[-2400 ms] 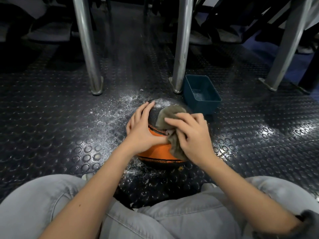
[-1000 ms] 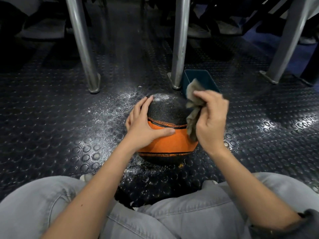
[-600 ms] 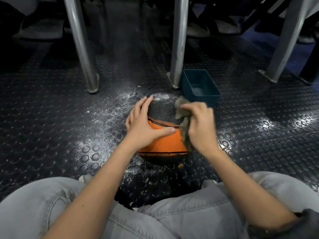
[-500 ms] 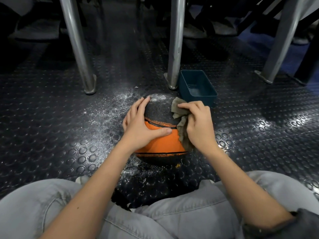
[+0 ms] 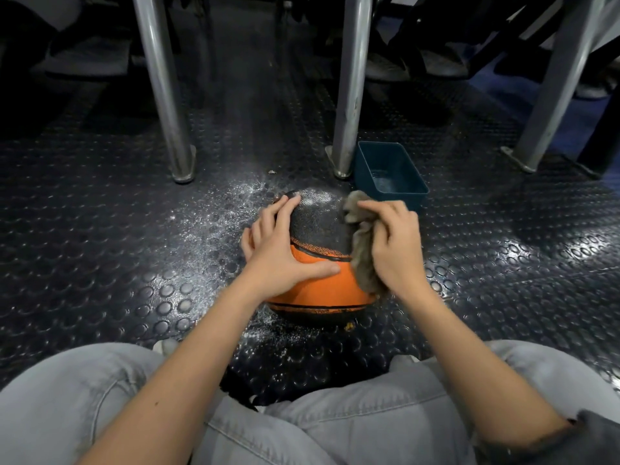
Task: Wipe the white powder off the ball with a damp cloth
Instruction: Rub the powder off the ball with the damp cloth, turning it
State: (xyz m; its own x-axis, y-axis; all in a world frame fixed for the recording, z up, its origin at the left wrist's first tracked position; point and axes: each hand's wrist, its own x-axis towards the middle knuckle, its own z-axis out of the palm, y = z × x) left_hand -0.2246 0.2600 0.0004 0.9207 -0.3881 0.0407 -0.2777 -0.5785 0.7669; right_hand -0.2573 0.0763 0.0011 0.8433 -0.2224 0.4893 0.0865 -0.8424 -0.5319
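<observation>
Orange and black, the ball [image 5: 322,263] sits on the studded floor [image 5: 100,246], white powder [image 5: 317,198] on its far top. Our left hand [image 5: 280,253] rests on it, fingers spread. Our right hand [image 5: 392,245] clamps the cloth [image 5: 362,253] against its right side, near a blue tub [image 5: 389,172].

Orange-black ball [image 5: 318,260] on floor, powder-dusted top
</observation>
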